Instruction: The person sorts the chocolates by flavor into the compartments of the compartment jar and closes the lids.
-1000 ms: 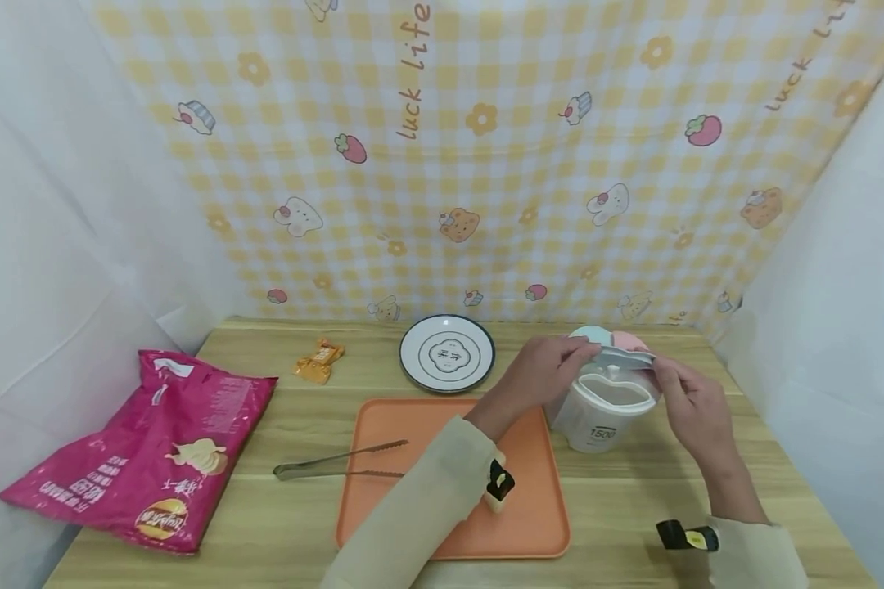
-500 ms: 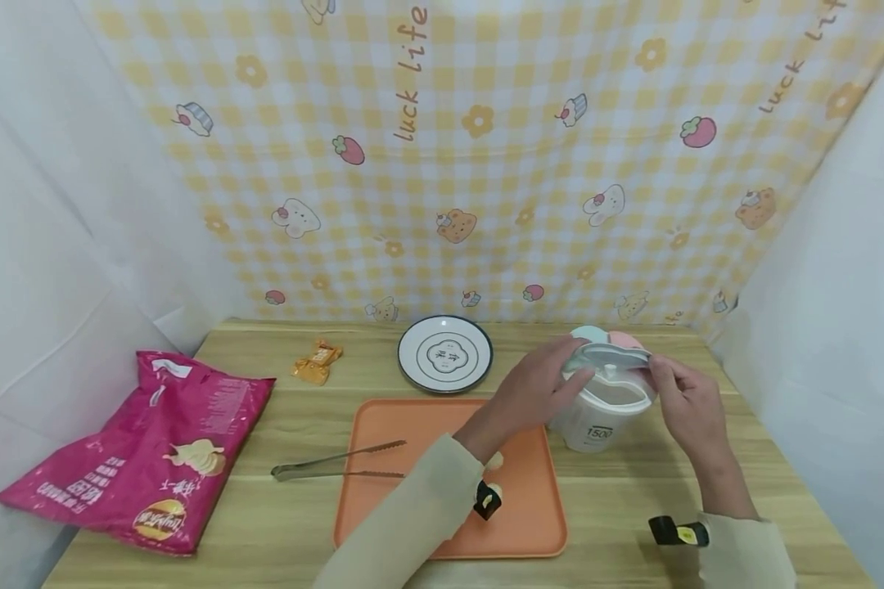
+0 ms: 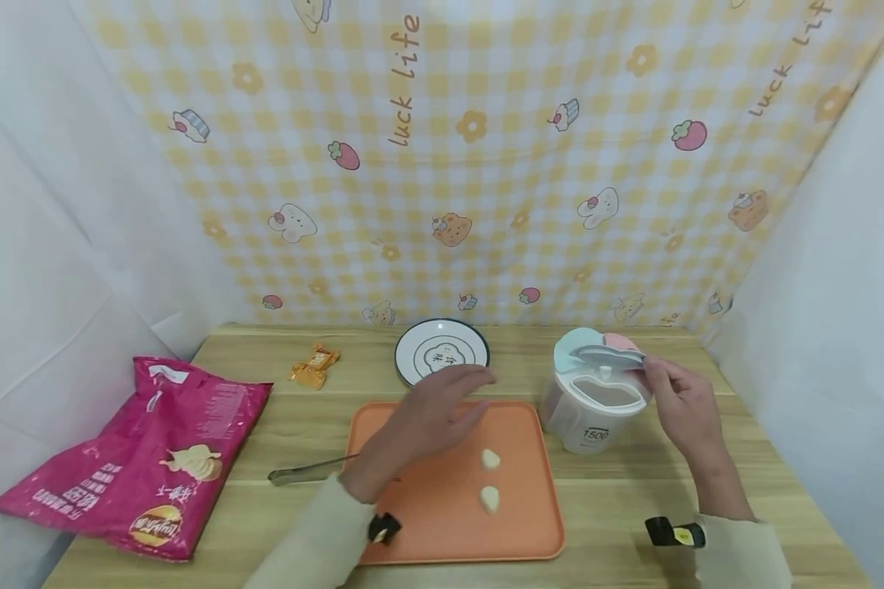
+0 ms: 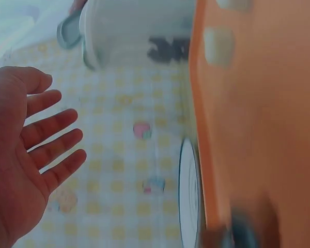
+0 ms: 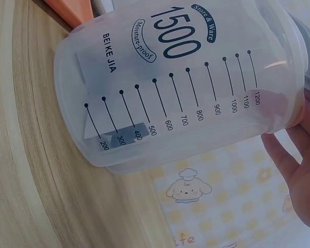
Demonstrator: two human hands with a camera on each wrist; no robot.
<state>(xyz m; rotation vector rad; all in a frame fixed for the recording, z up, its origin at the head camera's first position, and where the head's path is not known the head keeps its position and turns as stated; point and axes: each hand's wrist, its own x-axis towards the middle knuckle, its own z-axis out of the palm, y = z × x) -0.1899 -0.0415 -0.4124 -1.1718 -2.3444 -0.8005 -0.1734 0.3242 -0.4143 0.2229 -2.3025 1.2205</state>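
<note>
My left hand (image 3: pixel 430 413) hovers over the orange tray (image 3: pixel 516 532) with its fingers spread and nothing in them; the left wrist view shows the same open palm (image 4: pixel 15 160). At the right, my right hand (image 3: pixel 685 405) pinches the right end of a raised grey flip lid (image 3: pixel 607 357). That lid belongs to a clear storage container (image 5: pixel 181 88) marked 1500, whose front opening is uncovered. Two small cream-coloured pieces (image 3: pixel 489 479) lie on the tray. Metal tongs (image 3: pixel 302 472) stick out at the tray's left, their tips mostly hidden by my left arm.
A white plate (image 3: pixel 427 343) with a dark rim stands behind the tray. Orange-wrapped sweets (image 3: pixel 314 366) lie left of it. A large magenta chip bag (image 3: pixel 140 458) fills the table's left side. A yellow checked cloth (image 3: pixel 471 180) hangs at the back.
My left hand has let go of the lid and moved left, away from the container to over the tray. The right hand stays at the lid, which remains raised.
</note>
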